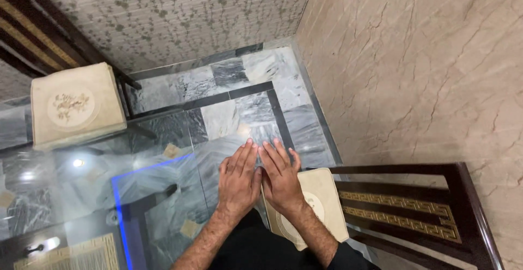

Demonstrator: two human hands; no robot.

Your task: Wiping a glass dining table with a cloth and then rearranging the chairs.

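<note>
Palms flat and empty, I rest my left hand (238, 177) and right hand (280, 175) side by side on the glass table (158, 177), pressing evenly, near the chair (414, 210).

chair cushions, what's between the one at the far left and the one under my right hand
In the head view, the glass tabletop spans between the far cushion and the near cushion; the left hand rests flat on it beside the right hand.

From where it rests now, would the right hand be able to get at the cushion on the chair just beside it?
Probably yes. The right hand lies flat on the glass table, and the chair cushion sits right beside and below it, with nothing visible between them.
</note>
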